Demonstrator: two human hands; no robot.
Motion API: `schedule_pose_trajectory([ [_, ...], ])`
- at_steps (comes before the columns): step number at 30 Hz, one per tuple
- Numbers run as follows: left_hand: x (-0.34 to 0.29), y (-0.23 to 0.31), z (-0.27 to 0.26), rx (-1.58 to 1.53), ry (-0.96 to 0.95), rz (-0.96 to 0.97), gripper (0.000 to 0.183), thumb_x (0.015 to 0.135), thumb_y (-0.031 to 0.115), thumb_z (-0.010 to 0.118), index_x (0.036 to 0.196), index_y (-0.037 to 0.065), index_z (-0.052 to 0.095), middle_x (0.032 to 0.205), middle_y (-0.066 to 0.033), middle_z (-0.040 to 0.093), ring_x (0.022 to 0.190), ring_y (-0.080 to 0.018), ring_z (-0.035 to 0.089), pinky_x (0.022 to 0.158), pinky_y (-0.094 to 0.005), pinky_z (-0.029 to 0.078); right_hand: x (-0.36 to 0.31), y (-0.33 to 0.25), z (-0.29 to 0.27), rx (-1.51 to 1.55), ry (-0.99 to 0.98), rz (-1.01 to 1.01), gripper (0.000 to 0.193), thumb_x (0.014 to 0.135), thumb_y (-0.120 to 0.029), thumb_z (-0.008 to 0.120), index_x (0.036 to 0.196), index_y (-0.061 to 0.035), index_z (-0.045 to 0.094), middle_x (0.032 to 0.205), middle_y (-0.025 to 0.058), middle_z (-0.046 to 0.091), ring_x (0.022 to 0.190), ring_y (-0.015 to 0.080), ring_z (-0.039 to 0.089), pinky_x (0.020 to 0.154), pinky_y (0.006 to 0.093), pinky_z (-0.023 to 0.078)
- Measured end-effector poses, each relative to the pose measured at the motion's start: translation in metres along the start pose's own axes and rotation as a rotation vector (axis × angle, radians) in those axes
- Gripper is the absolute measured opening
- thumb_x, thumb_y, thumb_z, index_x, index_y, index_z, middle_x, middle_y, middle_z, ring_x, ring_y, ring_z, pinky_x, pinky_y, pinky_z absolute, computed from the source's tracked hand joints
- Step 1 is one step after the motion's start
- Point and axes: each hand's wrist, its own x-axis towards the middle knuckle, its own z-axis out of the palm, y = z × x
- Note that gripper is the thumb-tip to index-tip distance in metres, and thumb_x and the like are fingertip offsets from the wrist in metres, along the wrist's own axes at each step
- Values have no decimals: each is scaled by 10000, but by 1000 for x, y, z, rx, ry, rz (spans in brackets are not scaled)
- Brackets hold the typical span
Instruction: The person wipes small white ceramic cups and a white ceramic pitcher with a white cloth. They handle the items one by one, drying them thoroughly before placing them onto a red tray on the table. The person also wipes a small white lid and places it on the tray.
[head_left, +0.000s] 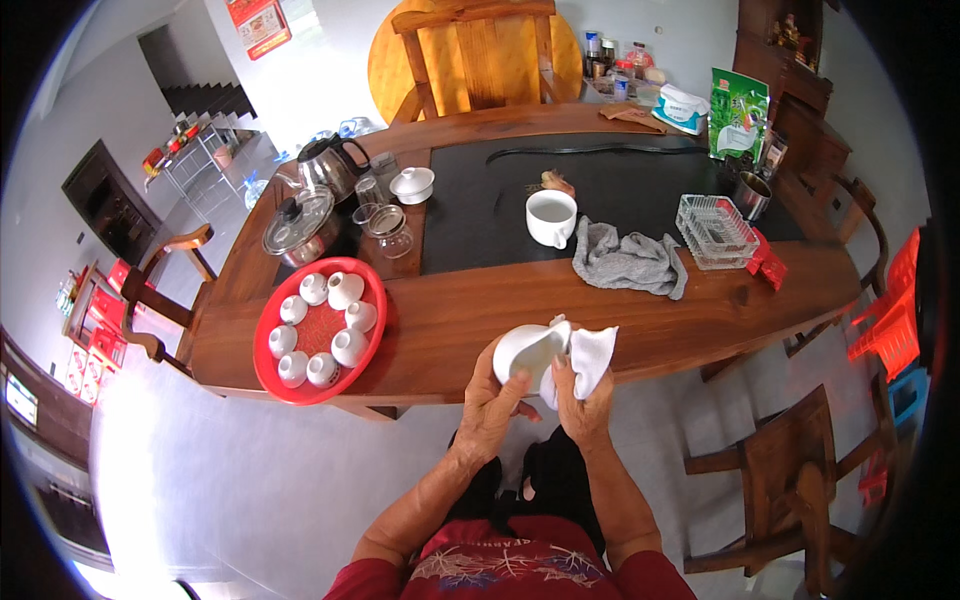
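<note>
My left hand (pixel 487 408) is closed round a white ceramic cup (pixel 515 350), its mouth tipped toward the right. A white cloth (pixel 594 356) is pinched in my right hand (pixel 584 402), with part of it against the cup's rim. Both hands are just off the near edge of the wooden table (pixel 450 330). Beyond them stand a white mug (pixel 550 218) and a crumpled grey cloth (pixel 630 262). At the left, a red round tray (pixel 318 322) carries several small white cups (pixel 349 346) set in a ring.
A steel pot (pixel 300 225), kettle (pixel 330 168), glass teapot (pixel 391 232) and lidded white bowl (pixel 412 185) stand at the table's left. A clear plastic box (pixel 716 230), green pouch (pixel 738 115) and metal cup (pixel 751 195) stand at the right. A wooden chair (pixel 790 480) is near my right.
</note>
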Motion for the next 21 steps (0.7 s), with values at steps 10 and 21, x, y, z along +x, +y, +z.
schedule_pose_trajectory([
  [10,51,17,13,3,71,-353,536,744,114,471,1278,61,465,922,-40,560,749,-120,509,529,-267,414,67,-24,-23,-164,-193,-325,280,705,-21,608,982,8,621,1078,158,567,1032,306,491,860,401,434],
  [21,116,9,17,37,-177,-421,344,877,221,470,1120,-7,553,970,-77,609,848,-149,578,694,-281,476,144,-12,-41,300,-350,334,301,839,-142,613,1105,-7,579,1017,150,618,942,200,599,777,322,473],
])
